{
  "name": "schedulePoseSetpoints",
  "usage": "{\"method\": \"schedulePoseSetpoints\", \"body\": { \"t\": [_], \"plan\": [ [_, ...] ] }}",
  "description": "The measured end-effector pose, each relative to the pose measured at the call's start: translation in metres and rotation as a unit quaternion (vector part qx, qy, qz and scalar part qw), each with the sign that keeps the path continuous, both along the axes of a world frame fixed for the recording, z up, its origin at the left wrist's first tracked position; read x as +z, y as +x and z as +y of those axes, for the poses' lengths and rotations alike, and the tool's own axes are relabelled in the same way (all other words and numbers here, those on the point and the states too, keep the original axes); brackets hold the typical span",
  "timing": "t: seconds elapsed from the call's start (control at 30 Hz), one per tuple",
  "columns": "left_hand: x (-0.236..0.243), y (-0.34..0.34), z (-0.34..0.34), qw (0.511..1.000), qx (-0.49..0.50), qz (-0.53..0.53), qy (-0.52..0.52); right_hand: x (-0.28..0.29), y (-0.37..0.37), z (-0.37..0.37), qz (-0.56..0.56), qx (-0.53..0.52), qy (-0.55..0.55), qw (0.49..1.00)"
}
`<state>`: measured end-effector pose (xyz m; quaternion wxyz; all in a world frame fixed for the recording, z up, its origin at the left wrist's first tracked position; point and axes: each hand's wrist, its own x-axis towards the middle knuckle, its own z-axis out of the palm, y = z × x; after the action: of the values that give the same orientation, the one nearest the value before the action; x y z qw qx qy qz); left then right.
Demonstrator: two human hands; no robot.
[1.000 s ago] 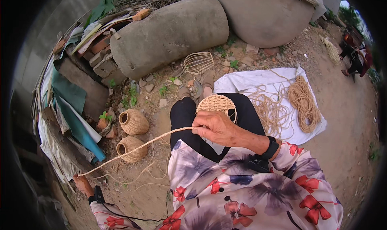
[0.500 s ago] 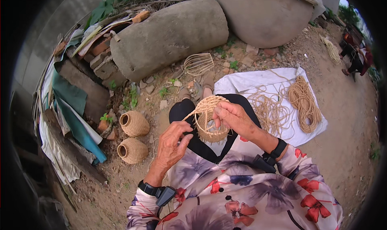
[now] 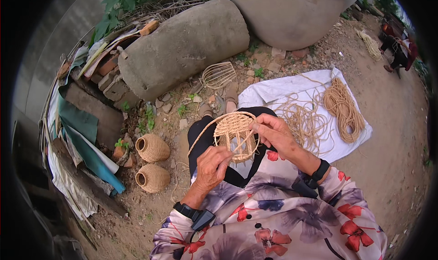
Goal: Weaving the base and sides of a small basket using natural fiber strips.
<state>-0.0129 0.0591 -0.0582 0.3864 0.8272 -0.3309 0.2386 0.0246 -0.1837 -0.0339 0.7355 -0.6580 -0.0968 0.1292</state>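
A half-woven straw basket (image 3: 233,131) with a ribbed frame and woven band rests in my lap between my legs. My right hand (image 3: 276,137) pinches the cord at the basket's right rim. My left hand (image 3: 211,166) is closed on the frame's lower left. A loop of braided cord (image 3: 200,131) arcs from the basket over my left leg. Two round woven pots with open mouths (image 3: 157,150) lie on their sides on the ground to my left.
A white sheet (image 3: 255,93) at right bears a coiled tan rope (image 3: 344,109) and loose strands. A wire frame (image 3: 219,75) lies beside a concrete cylinder (image 3: 182,46). Bricks and tarps (image 3: 82,123) are piled at left. A person (image 3: 398,50) is at upper right.
My left hand came from far out at the left to the basket. The long taut cord now loops loosely. My right hand moved up and right along the rim.
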Motion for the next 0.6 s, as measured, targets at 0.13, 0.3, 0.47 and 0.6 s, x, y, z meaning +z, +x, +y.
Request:
{"method": "schedulePoseSetpoints", "body": {
  "t": [0.13,0.3,0.47,0.6],
  "plan": [
    [0.018,-0.002,0.004,0.995,-0.003,0.0,0.095,0.004,0.011,0.005,-0.025,-0.001,0.008,1.0],
    [0.037,-0.001,0.006,0.982,-0.011,0.167,0.084,0.023,0.019,0.035,-0.05,0.077,-0.029,0.995],
    [0.053,0.013,0.008,0.952,-0.028,0.285,0.111,0.02,0.019,0.042,-0.199,0.075,-0.189,0.959],
    [0.067,0.014,0.001,0.934,0.004,0.33,0.137,0.023,0.015,0.04,-0.268,0.059,-0.263,0.925]
  ]
}}
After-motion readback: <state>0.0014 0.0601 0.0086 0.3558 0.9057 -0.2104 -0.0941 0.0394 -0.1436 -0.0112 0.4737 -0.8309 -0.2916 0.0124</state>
